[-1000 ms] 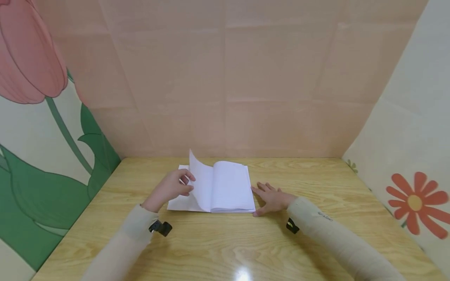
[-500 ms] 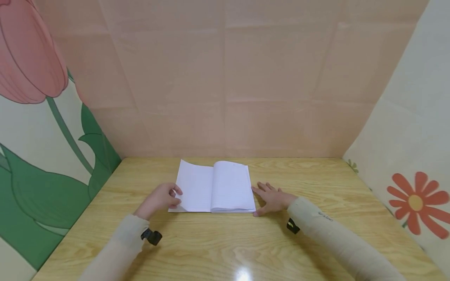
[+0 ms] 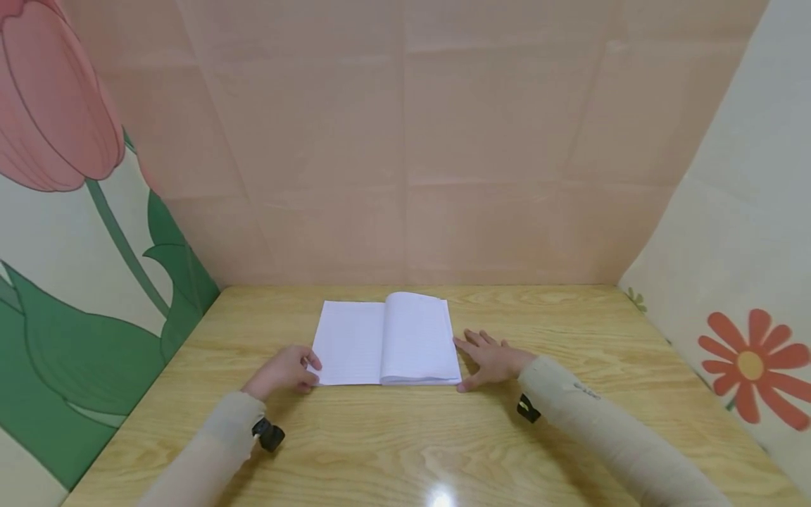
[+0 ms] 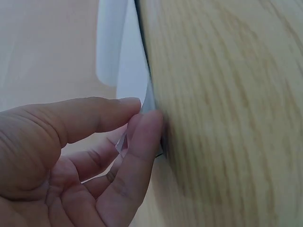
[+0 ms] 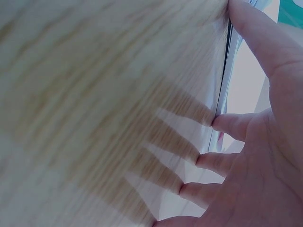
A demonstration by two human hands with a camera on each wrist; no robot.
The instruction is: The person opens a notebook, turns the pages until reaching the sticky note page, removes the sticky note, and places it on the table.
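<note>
Leftmost I have the person's left hand (image 3: 284, 367), thumb and index finger pinching the near left corner of an open notebook (image 3: 383, 343); whether they grip one leaf or several, I can't make out in the soft left wrist view. The notebook lies near the far edge of the surface (image 3: 393, 443), roughly midway between its left and right edges. Its left page (image 3: 350, 343) lies flat, so I judge this leaf's turn nearly done, with release left; the thicker, curved right stack (image 3: 419, 339) looks unturned to me. Rightmost, the right hand (image 3: 491, 360) spreads its fingers apart, thumb and index finger touching the notebook's right edge.
</note>
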